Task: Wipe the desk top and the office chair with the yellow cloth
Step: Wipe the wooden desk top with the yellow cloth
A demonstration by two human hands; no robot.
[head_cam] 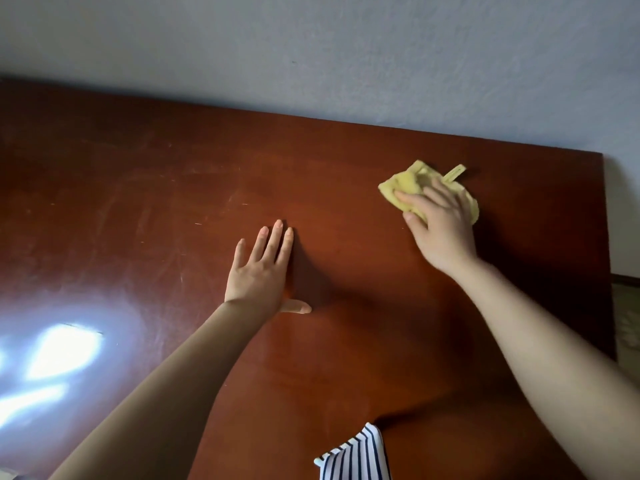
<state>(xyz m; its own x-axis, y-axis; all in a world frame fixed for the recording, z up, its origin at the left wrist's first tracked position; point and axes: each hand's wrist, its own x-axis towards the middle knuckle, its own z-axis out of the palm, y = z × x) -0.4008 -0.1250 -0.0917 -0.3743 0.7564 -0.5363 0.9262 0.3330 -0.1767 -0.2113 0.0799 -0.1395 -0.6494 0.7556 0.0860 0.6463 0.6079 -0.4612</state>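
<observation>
Fingers (414,199) of the right hand (441,233) lie spread and nearly straight over the yellow cloth (403,183), pressing it down rather than clutching it. The thumb sits at its near edge. The cloth is bunched on the desk top (173,209) at about two o'clock, near the far right corner, its hanging loop (454,172) poking toward one o'clock. The left hand (258,275) rests flat on the wood at the centre, fingers straight, holding nothing. Toward nine o'clock the wood shows dull smears, so I judge the wiping unfinished. Under so loose a press the bunched cloth could slip free or skip patches. A grey wall (311,46) stands at twelve o'clock and a striped garment (353,457) at six.
</observation>
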